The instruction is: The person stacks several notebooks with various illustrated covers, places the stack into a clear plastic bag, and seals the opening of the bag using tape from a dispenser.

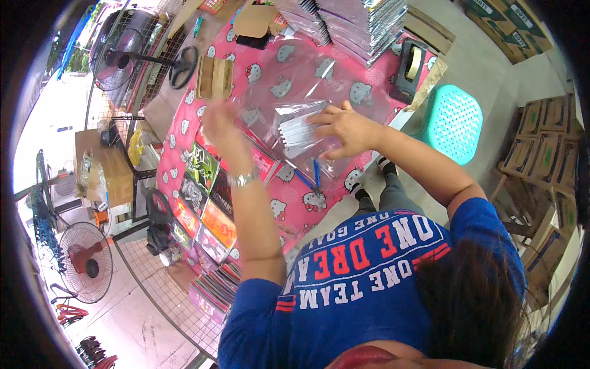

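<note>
My right hand lies with fingers spread on a small white ridged item with a jagged left edge, perhaps a spiral-bound pad. Clear plastic sheeting spreads around and behind it. To its left my left hand is smeared by motion, so its fingers and anything in them are unclear. A blue-handled tool, maybe pliers or scissors, rests just nearer to me on the pink cartoon-patterned tablecloth. Colourful printed covers are laid out beneath my left forearm.
Stacks of spiral-bound notebooks stand at the table's far side. A black tape dispenser sits at the right edge, beside a teal stool. A wooden tray lies far left. Fans stand leftward; cartons pile up at right.
</note>
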`<state>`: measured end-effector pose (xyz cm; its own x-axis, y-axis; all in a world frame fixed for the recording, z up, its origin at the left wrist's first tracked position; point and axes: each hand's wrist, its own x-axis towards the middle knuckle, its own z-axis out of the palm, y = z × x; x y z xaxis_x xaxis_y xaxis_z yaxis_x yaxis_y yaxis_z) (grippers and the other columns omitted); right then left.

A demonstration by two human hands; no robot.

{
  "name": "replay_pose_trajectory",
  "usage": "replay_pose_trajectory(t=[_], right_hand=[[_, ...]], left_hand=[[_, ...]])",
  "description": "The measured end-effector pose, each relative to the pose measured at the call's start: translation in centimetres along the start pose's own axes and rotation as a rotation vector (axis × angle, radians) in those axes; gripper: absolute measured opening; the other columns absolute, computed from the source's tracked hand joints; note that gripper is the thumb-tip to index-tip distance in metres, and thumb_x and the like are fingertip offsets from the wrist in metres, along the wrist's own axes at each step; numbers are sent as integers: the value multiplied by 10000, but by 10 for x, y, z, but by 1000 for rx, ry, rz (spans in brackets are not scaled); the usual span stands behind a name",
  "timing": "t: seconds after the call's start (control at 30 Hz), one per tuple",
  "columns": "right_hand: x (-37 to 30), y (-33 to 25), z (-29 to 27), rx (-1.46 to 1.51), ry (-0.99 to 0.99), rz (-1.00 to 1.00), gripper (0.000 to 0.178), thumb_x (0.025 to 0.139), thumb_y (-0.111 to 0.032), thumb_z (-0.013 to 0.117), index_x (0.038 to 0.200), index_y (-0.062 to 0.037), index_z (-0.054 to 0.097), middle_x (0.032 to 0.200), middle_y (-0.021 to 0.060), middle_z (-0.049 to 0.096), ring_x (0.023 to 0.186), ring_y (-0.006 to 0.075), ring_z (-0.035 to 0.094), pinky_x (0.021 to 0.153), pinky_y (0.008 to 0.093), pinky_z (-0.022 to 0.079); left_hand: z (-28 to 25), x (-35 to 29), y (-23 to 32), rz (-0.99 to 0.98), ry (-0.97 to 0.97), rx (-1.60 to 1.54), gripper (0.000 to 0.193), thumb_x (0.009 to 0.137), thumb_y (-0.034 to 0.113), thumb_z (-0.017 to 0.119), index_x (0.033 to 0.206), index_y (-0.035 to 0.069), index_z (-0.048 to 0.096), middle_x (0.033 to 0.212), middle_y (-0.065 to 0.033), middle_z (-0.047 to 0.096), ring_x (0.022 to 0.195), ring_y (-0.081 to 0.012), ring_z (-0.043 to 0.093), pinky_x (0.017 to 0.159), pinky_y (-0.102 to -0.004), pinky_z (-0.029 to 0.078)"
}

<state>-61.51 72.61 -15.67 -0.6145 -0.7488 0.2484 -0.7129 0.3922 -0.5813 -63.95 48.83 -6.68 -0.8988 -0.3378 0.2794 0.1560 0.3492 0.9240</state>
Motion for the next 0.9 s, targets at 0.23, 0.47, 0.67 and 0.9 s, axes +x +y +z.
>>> replay_pose_trajectory(t=[0.23, 0.47, 0.67, 0.9], right_hand=[[29, -19, -10, -83, -196, -13, 565, 679, -571, 640, 1085, -181, 682, 1412, 115, 437, 1197, 314, 422, 933, 471, 300], [6, 4, -31, 92, 196, -79, 484, 715, -418, 683, 1100, -125, 672, 1388, 136, 465, 1229, 298, 438, 1007, 474, 297], [-130, 146, 9, 567, 1167, 1268, 223, 814, -144, 681, 971, 11, 647, 783, 63, 628, 694, 161, 610, 603, 285, 504], [-113, 147, 32, 1090, 1450, 1090, 131, 847, -121, 664, 824, -44, 562, 698, 19, 498, 631, 134, 540, 607, 288, 543]], left_hand=[[-7, -106, -86, 252, -266, 335, 562, 961, 466, 314, 956, 22, 660, 1086, -104, 608, 983, -264, 507, 914, -406, 360], [-12, -91, -83, 381, -521, 419, 629, 873, 598, 433, 943, 29, 691, 1141, -124, 596, 1093, -319, 466, 950, -458, 338], [0, -97, -67, 480, -640, 422, 630, 762, 550, 646, 1119, 30, 640, 1197, -163, 565, 1234, -364, 401, 1024, -461, 341], [1, -108, -43, 461, -762, 651, 911, 631, 513, 760, 1384, 124, 423, 1396, -177, 391, 1285, -383, 332, 1079, -492, 271]])
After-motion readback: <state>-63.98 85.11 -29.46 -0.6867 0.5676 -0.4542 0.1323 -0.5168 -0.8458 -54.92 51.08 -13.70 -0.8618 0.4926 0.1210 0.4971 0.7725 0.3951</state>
